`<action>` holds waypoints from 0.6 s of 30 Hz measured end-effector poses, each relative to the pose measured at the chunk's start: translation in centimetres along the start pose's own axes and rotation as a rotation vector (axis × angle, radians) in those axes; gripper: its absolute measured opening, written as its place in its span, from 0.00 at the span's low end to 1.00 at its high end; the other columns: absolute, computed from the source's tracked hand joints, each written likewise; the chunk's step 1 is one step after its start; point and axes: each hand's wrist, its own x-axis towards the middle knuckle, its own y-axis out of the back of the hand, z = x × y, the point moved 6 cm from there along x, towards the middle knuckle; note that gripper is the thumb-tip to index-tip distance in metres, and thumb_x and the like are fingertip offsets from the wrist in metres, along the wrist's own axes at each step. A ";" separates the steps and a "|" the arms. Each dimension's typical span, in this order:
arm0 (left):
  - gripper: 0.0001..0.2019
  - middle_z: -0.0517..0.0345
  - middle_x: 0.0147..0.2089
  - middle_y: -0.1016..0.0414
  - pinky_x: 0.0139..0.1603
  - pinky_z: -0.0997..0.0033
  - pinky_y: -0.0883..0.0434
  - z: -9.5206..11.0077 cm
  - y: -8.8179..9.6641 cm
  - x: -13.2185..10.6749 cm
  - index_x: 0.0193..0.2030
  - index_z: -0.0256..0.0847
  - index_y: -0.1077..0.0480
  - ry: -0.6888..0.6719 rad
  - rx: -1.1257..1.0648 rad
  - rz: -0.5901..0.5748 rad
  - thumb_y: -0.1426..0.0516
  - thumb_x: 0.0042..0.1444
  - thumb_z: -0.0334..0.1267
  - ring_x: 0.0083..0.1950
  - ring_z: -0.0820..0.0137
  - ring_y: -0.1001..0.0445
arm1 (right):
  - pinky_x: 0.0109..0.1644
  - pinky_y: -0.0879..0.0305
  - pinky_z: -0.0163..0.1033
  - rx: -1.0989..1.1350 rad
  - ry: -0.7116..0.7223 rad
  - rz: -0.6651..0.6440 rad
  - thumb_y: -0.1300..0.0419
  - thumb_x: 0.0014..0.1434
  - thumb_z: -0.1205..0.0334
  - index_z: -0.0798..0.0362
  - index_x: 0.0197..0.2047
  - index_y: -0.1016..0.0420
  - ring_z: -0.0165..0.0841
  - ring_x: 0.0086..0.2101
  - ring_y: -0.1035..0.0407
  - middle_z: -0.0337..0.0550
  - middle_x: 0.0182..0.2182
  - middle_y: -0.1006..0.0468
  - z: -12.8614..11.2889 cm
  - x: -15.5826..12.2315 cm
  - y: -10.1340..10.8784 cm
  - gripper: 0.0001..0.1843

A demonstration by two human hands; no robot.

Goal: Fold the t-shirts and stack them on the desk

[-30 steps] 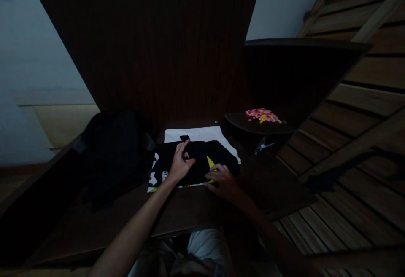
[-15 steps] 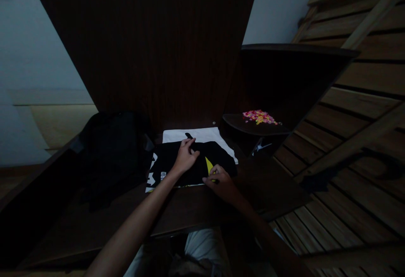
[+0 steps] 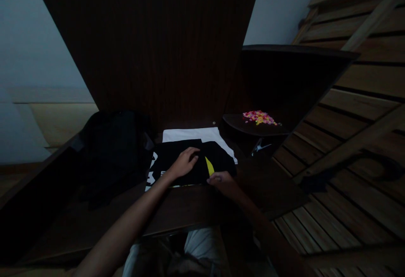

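Note:
A folded black T-shirt [image 3: 190, 175] with white and yellow print lies on the dark wooden desk, over a white cloth [image 3: 186, 134] that shows along its far side. My left hand [image 3: 183, 162] rests palm down on the middle of the shirt, its fingers stretched and slightly bent. At the shirt's near edge, just below a yellow patch [image 3: 209, 165], my right hand [image 3: 223, 181] has its thumb and fingers closed on the fabric. Its fingertips are partly hidden in the dim light.
A black bag-like bundle [image 3: 110, 154] lies left of the shirt. On a small corner shelf [image 3: 234, 122] to the right sits a pile of small pink, red and yellow pieces [image 3: 260, 117]. A tall dark panel [image 3: 152, 57] rises behind; wooden slats [image 3: 357, 104] stand at right.
My left hand has drawn back slightly towards me and left, and the dark flap that stuck up by its fingers now lies flat. My right hand has shifted a little right along the near edge.

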 end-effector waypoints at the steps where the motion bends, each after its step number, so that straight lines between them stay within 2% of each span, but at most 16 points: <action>1: 0.16 0.47 0.57 0.26 0.60 0.59 0.29 0.2 0.3 -0.7 0.56 0.38 0.29 -0.025 0.019 -0.008 0.50 0.65 0.38 0.56 0.64 0.25 | 0.24 0.47 0.32 -0.024 0.017 0.010 0.39 0.50 0.53 0.53 0.22 0.27 0.27 0.21 0.38 0.35 0.17 0.31 -0.2 -0.1 0.1 0.14; 4: 0.18 0.45 0.62 0.29 0.64 0.57 0.33 0.8 1.0 -2.9 0.58 0.38 0.30 -0.094 0.118 -0.070 0.51 0.67 0.41 0.63 0.62 0.30 | 0.26 0.43 0.32 -0.125 0.072 0.103 0.39 0.51 0.53 0.52 0.23 0.26 0.29 0.24 0.33 0.38 0.22 0.25 -1.0 -0.5 0.7 0.12; 6: 0.21 0.45 0.65 0.31 0.66 0.55 0.35 1.2 1.3 -4.6 0.61 0.39 0.32 -0.150 0.193 -0.138 0.49 0.66 0.45 0.66 0.61 0.34 | 0.26 0.41 0.32 -0.164 0.068 0.171 0.39 0.53 0.53 0.52 0.28 0.25 0.30 0.26 0.30 0.40 0.28 0.22 -1.5 -0.8 0.9 0.11; 8: 0.24 0.46 0.67 0.33 0.67 0.53 0.36 1.5 1.5 -6.2 0.64 0.41 0.34 -0.214 0.258 -0.192 0.46 0.64 0.47 0.69 0.60 0.37 | 0.22 0.40 0.32 -0.138 0.014 0.184 0.39 0.54 0.52 0.52 0.37 0.25 0.28 0.22 0.30 0.41 0.33 0.20 -1.6 -0.8 0.9 0.13; 10: 0.25 0.45 0.67 0.34 0.67 0.53 0.36 1.6 1.6 -7.5 0.65 0.41 0.35 -0.264 0.320 -0.209 0.45 0.63 0.46 0.70 0.59 0.38 | 0.17 0.42 0.32 -0.048 -0.077 0.138 0.38 0.54 0.51 0.51 0.46 0.29 0.25 0.16 0.35 0.40 0.35 0.20 -1.3 -0.6 0.6 0.19; 13: 0.22 0.45 0.66 0.32 0.66 0.52 0.34 1.6 1.4 -8.6 0.63 0.40 0.32 -0.315 0.405 -0.179 0.45 0.63 0.41 0.68 0.59 0.35 | 0.12 0.48 0.32 0.132 -0.206 0.039 0.34 0.52 0.52 0.52 0.49 0.34 0.23 0.11 0.40 0.35 0.29 0.22 -0.9 -0.1 -0.1 0.24; 16: 0.19 0.44 0.62 0.27 0.64 0.52 0.31 1.8 0.7 -8.9 0.60 0.39 0.30 -0.369 0.457 -0.130 0.47 0.63 0.36 0.63 0.59 0.29 | 0.11 0.55 0.29 0.277 -0.307 0.014 0.30 0.48 0.53 0.52 0.43 0.35 0.23 0.09 0.45 0.28 0.18 0.30 -0.8 0.4 -0.4 0.24; 18: 0.18 0.44 0.58 0.25 0.62 0.53 0.29 2.0 0.3 -8.8 0.58 0.38 0.29 -0.393 0.473 -0.100 0.48 0.64 0.34 0.60 0.60 0.26 | 0.12 0.58 0.28 0.362 -0.326 -0.026 0.29 0.47 0.52 0.51 0.36 0.35 0.21 0.09 0.49 0.24 0.13 0.37 -1.1 0.6 -0.7 0.21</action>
